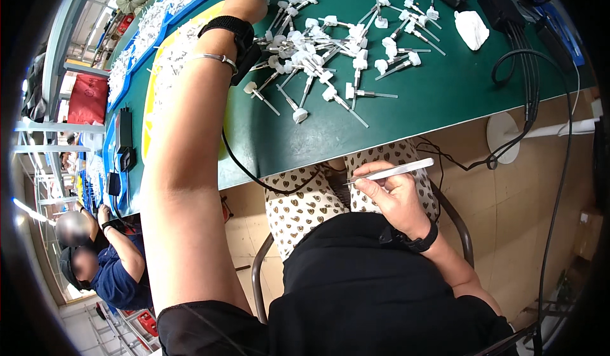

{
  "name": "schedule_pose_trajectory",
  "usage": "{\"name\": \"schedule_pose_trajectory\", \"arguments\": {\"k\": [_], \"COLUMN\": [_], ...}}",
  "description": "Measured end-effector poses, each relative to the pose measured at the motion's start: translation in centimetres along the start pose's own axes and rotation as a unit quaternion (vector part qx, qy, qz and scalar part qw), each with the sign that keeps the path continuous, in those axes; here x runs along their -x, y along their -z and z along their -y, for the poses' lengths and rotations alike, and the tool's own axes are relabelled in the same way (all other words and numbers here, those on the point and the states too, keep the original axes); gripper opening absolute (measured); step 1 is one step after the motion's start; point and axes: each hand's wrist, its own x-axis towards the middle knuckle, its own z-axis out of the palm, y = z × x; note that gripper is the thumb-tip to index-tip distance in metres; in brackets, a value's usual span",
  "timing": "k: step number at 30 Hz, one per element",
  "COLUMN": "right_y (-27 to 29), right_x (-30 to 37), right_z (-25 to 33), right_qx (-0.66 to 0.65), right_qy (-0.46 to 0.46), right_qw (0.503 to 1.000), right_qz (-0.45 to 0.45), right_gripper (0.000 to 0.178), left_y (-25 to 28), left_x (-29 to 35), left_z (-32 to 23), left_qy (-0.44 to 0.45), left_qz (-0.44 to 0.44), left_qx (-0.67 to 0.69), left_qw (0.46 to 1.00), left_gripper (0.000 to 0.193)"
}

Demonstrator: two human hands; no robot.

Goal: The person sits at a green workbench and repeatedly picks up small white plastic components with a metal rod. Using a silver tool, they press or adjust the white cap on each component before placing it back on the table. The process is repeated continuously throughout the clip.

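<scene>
Over my lap, just off the near table edge, my right hand is closed around a pair of silver tweezers. Their thin tips point left. My left arm stretches across the table to its far side, where my left hand is curled shut, seen from the back. Whatever it may hold is hidden. Close to it on the green table lie many small white-headed parts with metal collars and thin clear tubes, loosely scattered. Beneath my left forearm is a yellow tray filled with small white pieces.
Blue trays of white pieces run along the left. A crumpled white wad lies at the right, near a black box with cables. A cable loops over the near edge. A co-worker sits at far left.
</scene>
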Motion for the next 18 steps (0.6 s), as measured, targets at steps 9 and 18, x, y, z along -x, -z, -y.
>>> {"name": "schedule_pose_trajectory", "arguments": {"k": [9,18], "right_y": [-1.3,-1.1], "right_x": [1.0,2.0], "right_z": [0.1,1.0], "right_qx": [-0.019,-0.094], "right_qy": [0.033,0.085], "right_qw": [0.999,0.991], "right_qz": [0.038,0.032], "right_gripper": [0.017,0.017], "left_y": [2.5,12.9], "left_x": [5.6,28.3], "left_z": [3.1,-11.0], "left_qy": [0.020,0.100], "left_qz": [-0.079,0.032], "left_qx": [0.198,0.745], "left_qw": [0.977,0.658], "left_gripper": [0.028,0.028]}}
